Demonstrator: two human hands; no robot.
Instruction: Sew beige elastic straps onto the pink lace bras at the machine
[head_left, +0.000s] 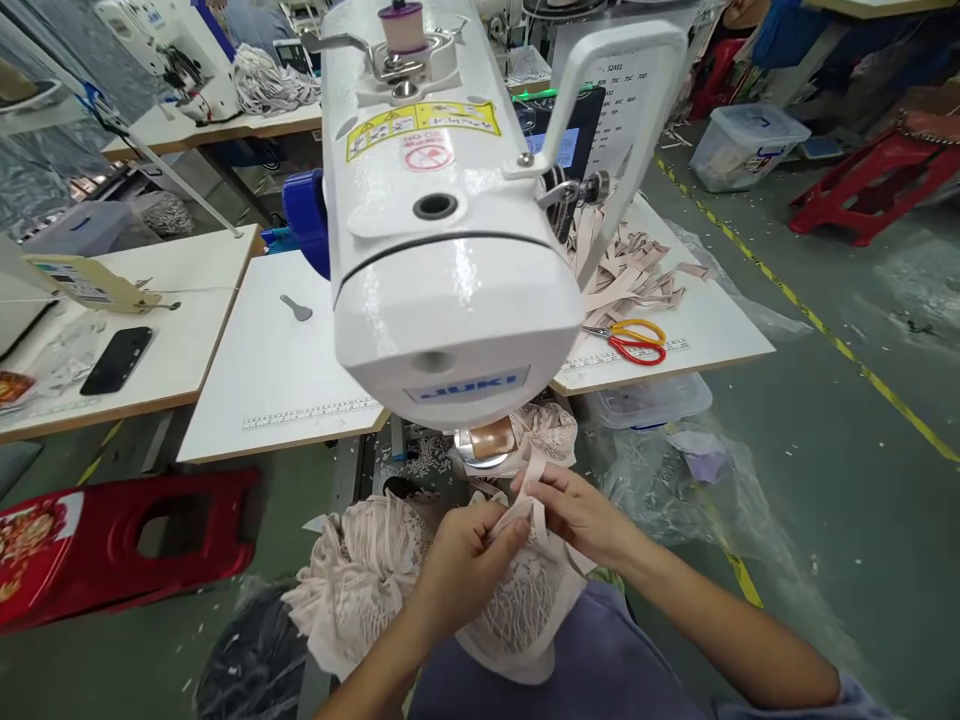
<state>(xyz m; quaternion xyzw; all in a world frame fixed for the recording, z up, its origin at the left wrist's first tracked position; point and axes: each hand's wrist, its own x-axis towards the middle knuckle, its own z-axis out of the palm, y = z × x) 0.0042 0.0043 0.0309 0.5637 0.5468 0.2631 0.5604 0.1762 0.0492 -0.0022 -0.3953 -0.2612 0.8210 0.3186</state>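
My left hand [474, 548] is closed in a pinch on a pale pink fabric strap [534, 470], below the head of a white sewing machine [457, 300]. Just to its right, my right hand [574, 508] pinches the same strap, the fingertips of both hands close together. A pale pink lace bra piece [517, 610] hangs beneath the hands over my lap. More gathered lace pieces [367, 570] are bunched at the left of my left hand. Beyond the hands, some lace fabric [551, 432] lies by the machine's metal plate [491, 440].
Red-and-yellow-handled scissors [637, 340] lie on the right tabletop beside a heap of pink straps [630, 265]. The left tabletop holds a small grey tool [297, 308]; a black phone [118, 361] rests farther left. A red stool [127, 540] stands at lower left.
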